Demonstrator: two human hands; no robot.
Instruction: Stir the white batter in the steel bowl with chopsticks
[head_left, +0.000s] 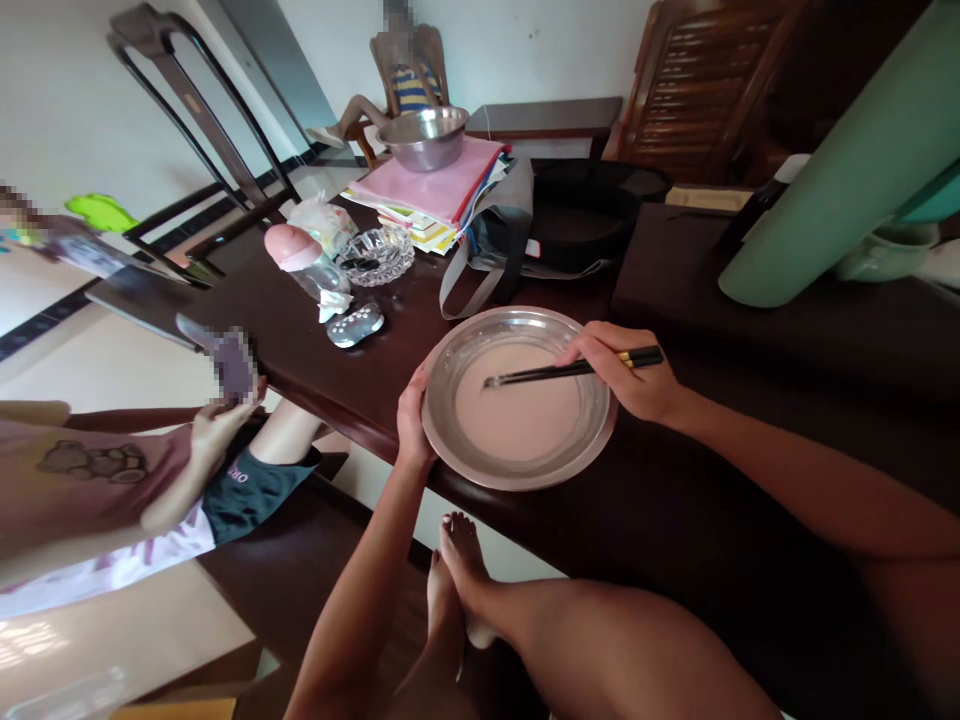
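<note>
I log left hand (414, 415) clasping bowl (521, 480) at nine o'clock, right hand (634, 375) pinching chopsticks (541, 374) at three. Bowl likely slosh-prone; grasp opposite sides.

Left hand (412, 417) cupped; right hand (636, 385) curled (fingers (602, 356) pinched).

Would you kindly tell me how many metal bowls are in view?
2: a metal bowl of pale mixture, held by the left hand, and a second metal bowl on the pink folder.

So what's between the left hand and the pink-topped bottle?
The head view shows a grey device and a crumpled white scrap between the left hand and the bottle.
</note>
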